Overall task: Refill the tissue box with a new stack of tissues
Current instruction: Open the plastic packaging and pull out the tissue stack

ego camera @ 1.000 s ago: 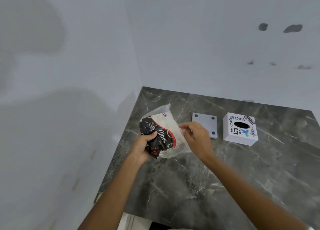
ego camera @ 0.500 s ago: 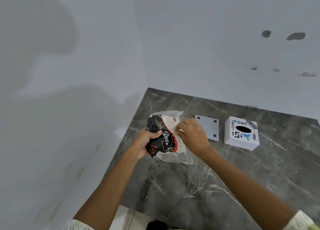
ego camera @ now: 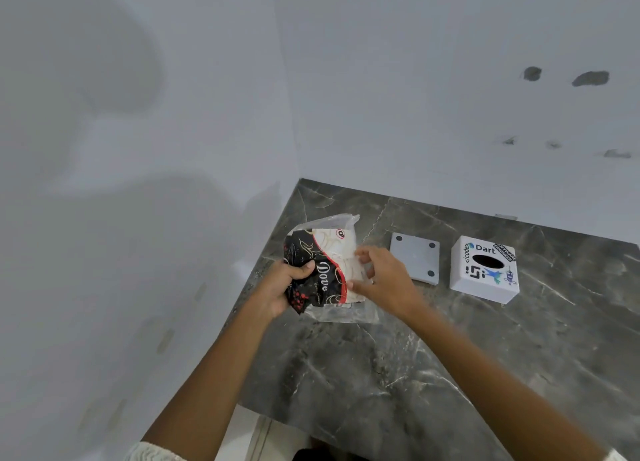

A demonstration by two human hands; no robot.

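Observation:
A plastic tissue pack [ego camera: 323, 270], black, red and white with "Dove" printed on it, is held above the grey marble counter [ego camera: 398, 374]. My left hand [ego camera: 282, 285] squeezes its dark left end. My right hand [ego camera: 381, 278] pinches the white tissue stack [ego camera: 343, 259] showing at the pack's right side. The white cube tissue box [ego camera: 485, 270], with stickers and an oval slot on top, sits on the counter to the right. Its flat grey base plate [ego camera: 415, 261] lies between the pack and the box.
White walls meet in a corner just behind the counter's left end. The counter's left and near edges drop off beside my left forearm. A loose flap of clear wrapper [ego camera: 346, 316] hangs under the pack.
The pack has tilted more upright, with its open clear end lifted. My right hand has shifted from the pack's top to the tissues at its right side.

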